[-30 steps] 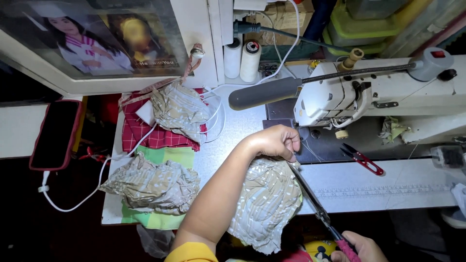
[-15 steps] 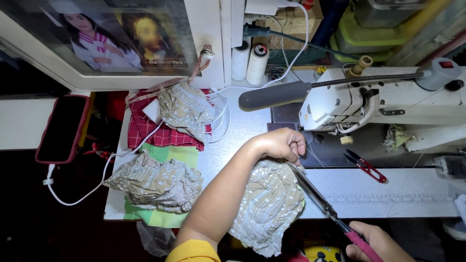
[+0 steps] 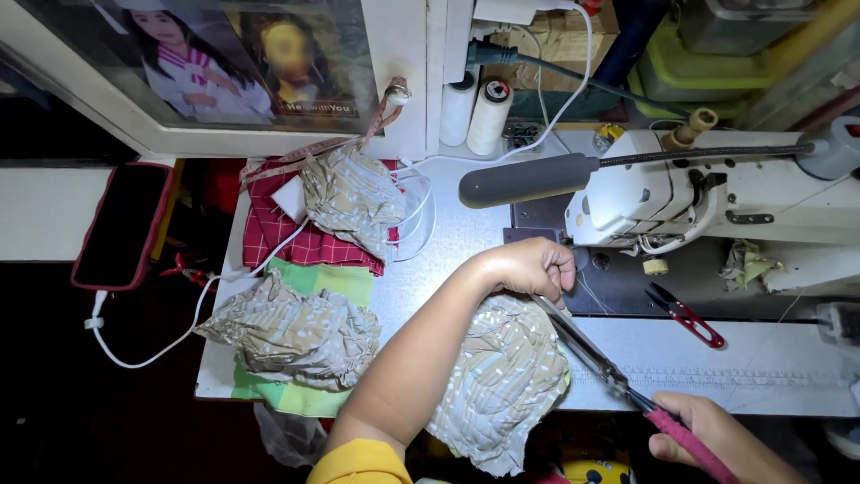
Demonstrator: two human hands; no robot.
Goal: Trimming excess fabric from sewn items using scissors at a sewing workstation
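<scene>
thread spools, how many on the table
2: a white thread spool and a cream thread spool, upright side by side at the table's far edge; others may be hidden.

— What lies where on the sewing table?

— The sewing machine sits at the right, two thread spools behind, by the back edge. Thread snips lie in front of the machine.

— And the cloth?

— One bundle lies at the back left on a checked cloth, another at the front left. A third piece hangs over the front edge under the left hand, with the scissors in the right hand to its right.
</scene>
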